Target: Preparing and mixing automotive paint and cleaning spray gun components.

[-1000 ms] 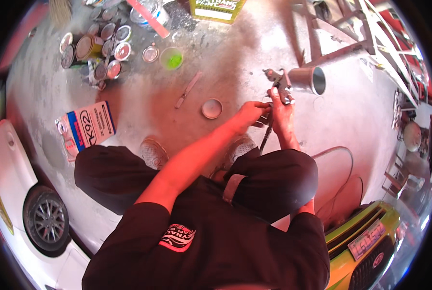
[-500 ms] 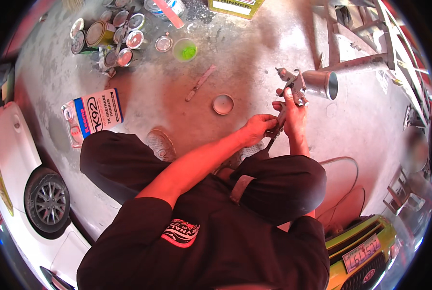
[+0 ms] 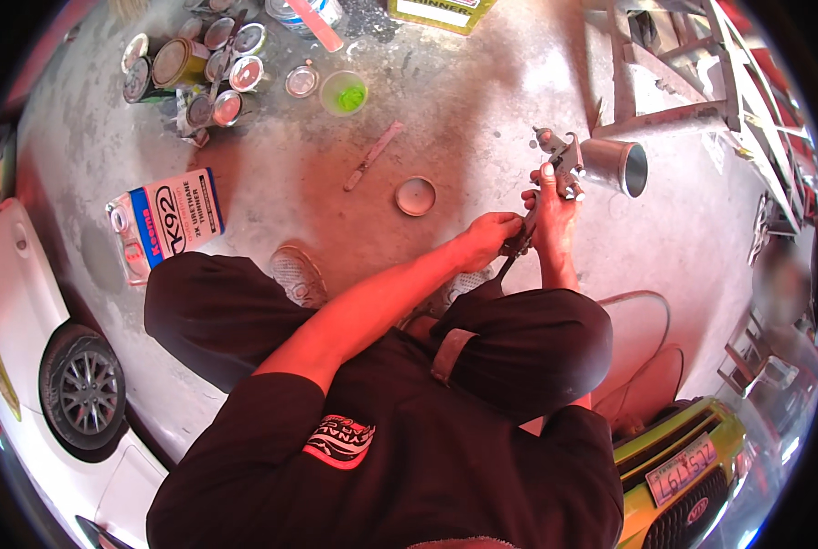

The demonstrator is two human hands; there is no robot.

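My right hand (image 3: 553, 212) grips a metal spray gun (image 3: 568, 166), thumb up along its body, with a silver metal cup (image 3: 615, 167) on the gun's right side. My left hand (image 3: 493, 236) has its fingers closed at the foot of the handle, where a dark hose (image 3: 509, 267) runs down toward my lap; its fingertips are partly hidden. A shallow round lid (image 3: 415, 196) and a flat stick (image 3: 373, 156) lie on the concrete floor (image 3: 317, 183) in front of me, left of the gun.
Paint cans (image 3: 179, 64), a green-stained plastic cup (image 3: 350, 97) and a flat rectangular tin (image 3: 166, 222) lie ahead and left. A wooden frame (image 3: 665, 123) stands ahead right. A white car (image 3: 24, 293) is at left, a yellow-green car (image 3: 665, 448) behind right, with a looped hose (image 3: 667, 311).
My right hand and the gun have shifted right over the last second. My left hand has slid down toward the handle's lower end, leaving more of the handle in sight. The view moved slightly.
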